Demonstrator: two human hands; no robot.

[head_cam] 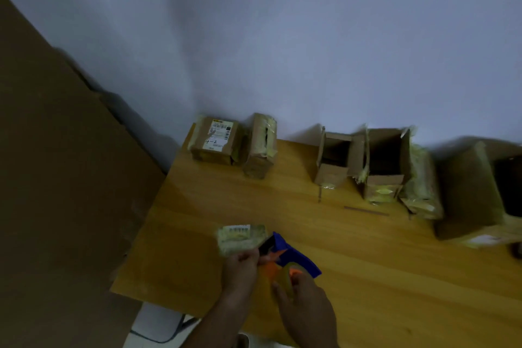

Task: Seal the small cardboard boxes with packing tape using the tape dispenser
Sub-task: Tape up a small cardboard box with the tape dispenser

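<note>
On a wooden table (367,277), one small taped box (241,237) near the front edge, left hand (241,265) fingers curled against it, right hand (306,308) gripping one blue-and-orange tape dispenser (291,256) beside it; six other cardboard boxes along the wall, two open-topped.

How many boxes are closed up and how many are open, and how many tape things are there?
Closed boxes: 4 – labelled box, taped box beside it, taped box on the right, small box by the left hand
Open boxes: 3 –, large one
Tape dispensers: 1 – blue tape dispenser, held by the right hand
Total: 8
</note>
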